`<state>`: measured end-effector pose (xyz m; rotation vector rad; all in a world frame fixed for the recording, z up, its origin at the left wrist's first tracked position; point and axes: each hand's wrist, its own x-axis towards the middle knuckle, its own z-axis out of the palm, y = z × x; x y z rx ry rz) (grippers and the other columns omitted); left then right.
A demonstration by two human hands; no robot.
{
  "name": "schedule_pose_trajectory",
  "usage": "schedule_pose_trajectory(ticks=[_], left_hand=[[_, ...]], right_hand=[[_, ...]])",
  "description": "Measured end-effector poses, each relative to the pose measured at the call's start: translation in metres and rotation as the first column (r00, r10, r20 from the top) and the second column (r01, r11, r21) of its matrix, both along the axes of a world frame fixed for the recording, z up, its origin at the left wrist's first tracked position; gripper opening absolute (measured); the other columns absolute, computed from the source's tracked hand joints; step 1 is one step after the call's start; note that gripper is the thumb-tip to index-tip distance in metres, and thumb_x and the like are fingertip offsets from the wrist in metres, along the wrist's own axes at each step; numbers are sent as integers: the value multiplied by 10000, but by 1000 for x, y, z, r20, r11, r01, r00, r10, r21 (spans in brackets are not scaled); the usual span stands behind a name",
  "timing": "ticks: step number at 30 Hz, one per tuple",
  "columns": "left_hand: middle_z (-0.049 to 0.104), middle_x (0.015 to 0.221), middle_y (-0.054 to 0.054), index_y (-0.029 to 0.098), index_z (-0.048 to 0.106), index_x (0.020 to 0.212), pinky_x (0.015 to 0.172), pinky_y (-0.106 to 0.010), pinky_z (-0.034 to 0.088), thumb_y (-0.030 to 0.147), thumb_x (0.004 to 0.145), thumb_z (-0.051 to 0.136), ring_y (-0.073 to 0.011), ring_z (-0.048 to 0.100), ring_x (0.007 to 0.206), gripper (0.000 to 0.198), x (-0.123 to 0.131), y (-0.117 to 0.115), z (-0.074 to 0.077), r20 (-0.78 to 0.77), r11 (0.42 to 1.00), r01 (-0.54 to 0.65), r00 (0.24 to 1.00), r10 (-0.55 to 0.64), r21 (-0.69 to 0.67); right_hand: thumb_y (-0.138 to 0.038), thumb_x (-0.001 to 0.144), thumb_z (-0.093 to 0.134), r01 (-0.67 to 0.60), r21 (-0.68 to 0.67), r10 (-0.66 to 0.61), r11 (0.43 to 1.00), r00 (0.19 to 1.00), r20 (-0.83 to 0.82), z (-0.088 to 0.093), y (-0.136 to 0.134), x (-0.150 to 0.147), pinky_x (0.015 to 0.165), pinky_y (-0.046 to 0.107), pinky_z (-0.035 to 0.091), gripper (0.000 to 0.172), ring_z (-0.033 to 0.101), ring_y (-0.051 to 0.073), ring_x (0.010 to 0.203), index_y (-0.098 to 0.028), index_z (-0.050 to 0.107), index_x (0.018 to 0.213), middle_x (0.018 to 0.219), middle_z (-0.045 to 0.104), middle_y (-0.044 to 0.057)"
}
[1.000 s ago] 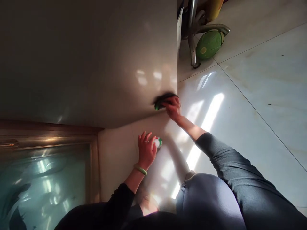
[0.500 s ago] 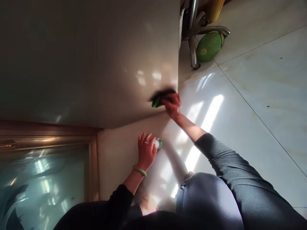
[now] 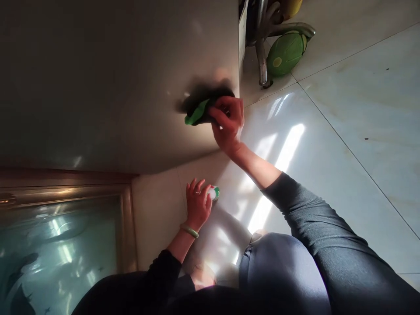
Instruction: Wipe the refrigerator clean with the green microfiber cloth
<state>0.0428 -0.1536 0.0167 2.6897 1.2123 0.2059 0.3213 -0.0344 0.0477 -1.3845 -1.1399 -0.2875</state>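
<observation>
My right hand (image 3: 227, 120) is closed on a green cloth (image 3: 197, 113) and holds it against the smooth, pale panel (image 3: 131, 87) near its lower right edge. A dark shadow or reflection of the cloth shows on the panel. Lower down, my left hand (image 3: 198, 202) has thumb and fingers around a small white and green container (image 3: 214, 193), seen mostly from one end. Its other fingers are partly spread, and its exact kind is not clear.
Pale floor tiles (image 3: 354, 175) with bright sunlight stripes stretch to the right. A metal chair base (image 3: 262, 65) and a green rounded object (image 3: 286, 54) stand at the top right. At lower left is a brown-framed glass panel (image 3: 127, 227).
My right hand has moved up and a little left across the panel with the cloth. My left hand and the container have barely shifted.
</observation>
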Motion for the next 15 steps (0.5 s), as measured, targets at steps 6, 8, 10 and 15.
schedule_pose_trajectory(ticks=[6,8,10,15], left_hand=[[643,1503,-124,210,719,1305,1260,-692,400,233,1037,511,-404,461,1530,340,1,-1,0,10,1000,10,1000,-10,14],[639,1513,-118,218,718,1308,1261,-699,395,233,1037,514,-401,461,1529,339,0,-2,-1,14,1000,3,1000,-3,10],[639,1513,-119,222,717,1311,1257,-706,396,233,1036,518,-400,459,1530,340,-2,-3,-1,23,1000,-3,1000,2,3],[633,1514,-122,233,720,1317,1272,-721,372,243,1034,523,-399,440,1545,345,-4,-1,-1,25,999,-21,999,22,-29]], right_hand=[[-237,996,583,-159,-395,144,905,987,-68,-104,-32,4,984,401,595,256,652,243,1096,-277,835,1013,1093,743,68],[-216,964,587,-163,-464,116,871,985,-128,-133,-43,12,992,414,590,244,646,255,1122,-265,823,1009,1111,741,79],[-181,941,553,-107,-441,28,891,983,-182,-148,-46,18,993,428,588,261,639,264,1151,-241,796,1014,1134,723,100],[-107,944,420,151,-454,-349,878,852,-390,-153,-28,-9,1045,490,575,401,654,276,1153,-129,677,1251,1182,682,186]])
